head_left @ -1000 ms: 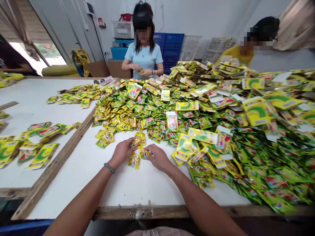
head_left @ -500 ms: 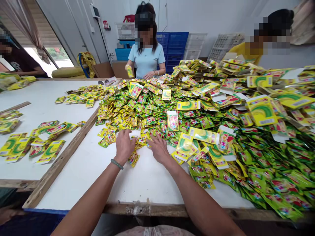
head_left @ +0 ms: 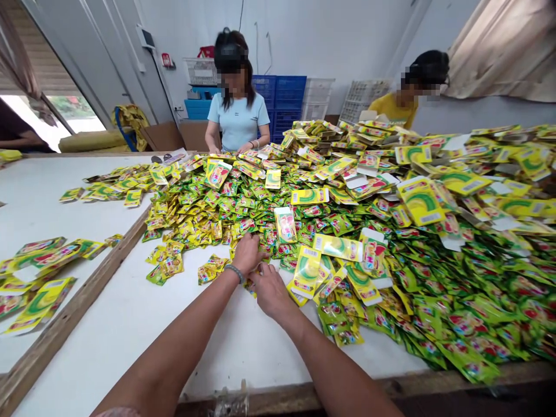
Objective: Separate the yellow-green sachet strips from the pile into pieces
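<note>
My left hand (head_left: 247,255) reaches into the near edge of a heap of small green and yellow foil packets (head_left: 226,205). Its thumb points right, apart from the bent fingers, and it wears a beaded bracelet (head_left: 234,272). Close beside the left wrist, my right hand (head_left: 271,292) has its fingers curled round small packets, which the hand partly hides. Two little clusters of yellow packets (head_left: 166,262) lie on the white tabletop (head_left: 174,324) to the left. Just right of my hands are flat yellow printed boxes (head_left: 305,271), and a white-flapped box (head_left: 285,225) stands out on the heap.
A wooden strip (head_left: 87,295) divides the table at left, with more yellow boxes (head_left: 47,301) beyond it. Boxes and packets are piled high at right (head_left: 469,313). A co-worker in light blue (head_left: 238,121) stands across the table, another in yellow (head_left: 395,107) further right.
My hands have come together; the left moved right towards the heap, and the right drew in beside it. The view has turned right. The co-worker in blue has lowered the hand that held a box.
</note>
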Tool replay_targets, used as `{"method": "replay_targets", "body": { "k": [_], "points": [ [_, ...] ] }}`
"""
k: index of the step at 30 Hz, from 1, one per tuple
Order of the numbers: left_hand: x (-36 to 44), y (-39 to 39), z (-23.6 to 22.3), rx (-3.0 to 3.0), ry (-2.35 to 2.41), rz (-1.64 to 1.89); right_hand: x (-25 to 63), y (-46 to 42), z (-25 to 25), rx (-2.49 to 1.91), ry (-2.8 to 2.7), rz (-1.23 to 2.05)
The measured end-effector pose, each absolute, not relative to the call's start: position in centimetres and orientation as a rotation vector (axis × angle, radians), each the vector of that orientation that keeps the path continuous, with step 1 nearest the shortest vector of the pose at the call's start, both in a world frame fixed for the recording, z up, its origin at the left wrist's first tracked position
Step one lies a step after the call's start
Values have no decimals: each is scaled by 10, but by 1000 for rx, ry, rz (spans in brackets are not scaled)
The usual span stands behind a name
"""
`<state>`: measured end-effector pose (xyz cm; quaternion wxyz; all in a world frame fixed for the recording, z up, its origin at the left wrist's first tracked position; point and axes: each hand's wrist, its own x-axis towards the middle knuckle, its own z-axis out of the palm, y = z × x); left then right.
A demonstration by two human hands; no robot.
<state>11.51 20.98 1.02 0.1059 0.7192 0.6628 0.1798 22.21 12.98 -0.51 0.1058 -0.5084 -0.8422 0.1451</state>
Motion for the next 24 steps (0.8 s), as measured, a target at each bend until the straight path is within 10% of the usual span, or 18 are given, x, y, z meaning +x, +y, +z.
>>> {"method": "replay_targets", "body": {
  "k": [15, 24],
  "points": [
    [97, 129, 12, 582, 1236, 1413, 238, 151, 2, -1111, -1205, 1355],
    [117, 111, 20, 636, 1041, 1416, 241, 149, 7, -1259, -1257, 1103]
  ]
}}
